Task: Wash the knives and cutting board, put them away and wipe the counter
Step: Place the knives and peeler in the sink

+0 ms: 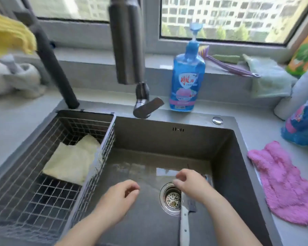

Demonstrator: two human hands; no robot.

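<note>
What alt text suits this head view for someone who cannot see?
The left hand and right hand hover empty over a sink where a knife lies beside the drain. A wire basket holds a cloth; a blue soap bottle stands behind.

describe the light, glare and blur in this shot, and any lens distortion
Head view: daylight from the window lights the scene evenly; a pale reflection sits on the sink floor beside the right hand; the faucet and the yellow cloth near the top look soft and smeared; the wide lens bows the counter and the sink rim.
</note>
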